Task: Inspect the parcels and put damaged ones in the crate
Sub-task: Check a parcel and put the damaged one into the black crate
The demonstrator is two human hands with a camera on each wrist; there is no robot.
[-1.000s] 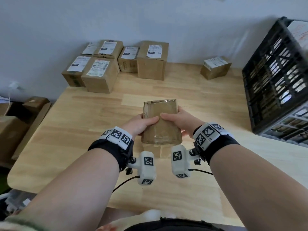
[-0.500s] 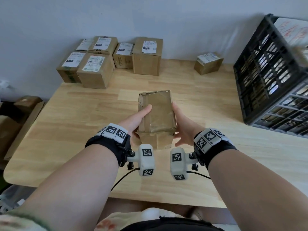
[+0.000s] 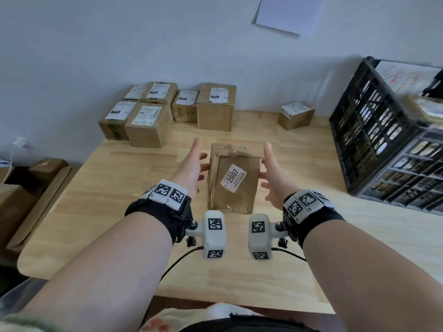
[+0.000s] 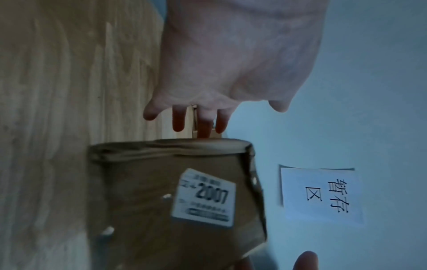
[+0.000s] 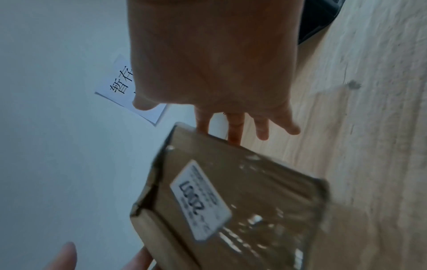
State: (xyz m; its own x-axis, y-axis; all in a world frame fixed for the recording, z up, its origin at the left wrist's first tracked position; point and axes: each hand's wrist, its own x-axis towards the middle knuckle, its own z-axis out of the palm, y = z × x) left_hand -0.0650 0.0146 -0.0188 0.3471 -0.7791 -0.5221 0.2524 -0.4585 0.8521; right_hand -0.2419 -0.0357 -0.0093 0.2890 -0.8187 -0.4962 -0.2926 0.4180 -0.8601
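Note:
A brown taped parcel (image 3: 233, 185) with a white "2007" label stands on end between my hands over the middle of the wooden table (image 3: 96, 200). Its far end looks crumpled and split along one edge. My left hand (image 3: 194, 164) touches its left side with straight, spread fingers. My right hand (image 3: 271, 171) does the same on the right side. The left wrist view shows the left hand (image 4: 231, 64) beside the parcel (image 4: 150, 201). The right wrist view shows the right hand (image 5: 212, 64) and the parcel (image 5: 254, 191). The black slatted crate (image 3: 374, 130) stands at the right.
Several labelled cardboard boxes (image 3: 148, 123) are grouped at the back left against the wall. One small box (image 3: 296, 115) sits alone at the back right. A paper sign (image 3: 287, 13) hangs on the wall. Flattened cardboard (image 3: 36, 183) lies off the table's left edge.
The parcel has been turned so its labelled face points at me. My thumbs have left its top and both hands now lie straight along its sides. The head view has tilted up.

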